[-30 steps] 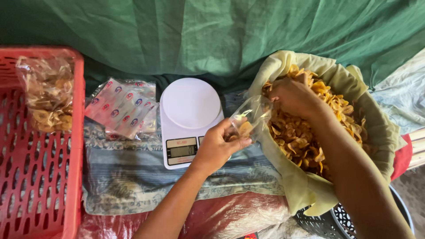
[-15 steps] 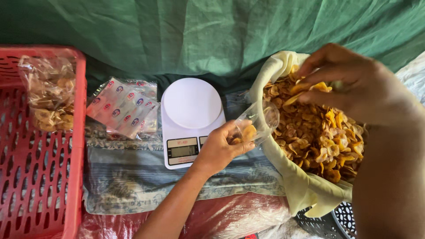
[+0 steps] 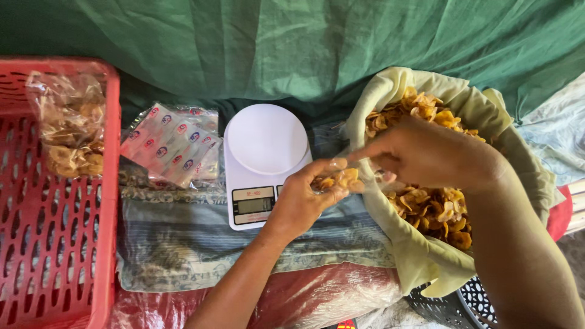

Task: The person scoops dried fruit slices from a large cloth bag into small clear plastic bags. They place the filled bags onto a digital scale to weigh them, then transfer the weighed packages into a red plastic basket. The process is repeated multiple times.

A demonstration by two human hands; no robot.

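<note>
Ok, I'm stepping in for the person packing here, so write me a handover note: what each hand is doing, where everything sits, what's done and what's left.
Left hand: holds a small clear bag with a few chips in it, at the edge of the sack.
Right hand: over the cloth-lined sack of chips, fingertips at the bag's mouth; what it holds is hidden.
White kitchen scale: nothing on its pan, just left of the bag.
Stack of unfilled printed bags: left of the scale.
Done: one filled bag of chips lies in the red crate.
Left: the bag in hand is barely filled and not yet on the scale.
</note>
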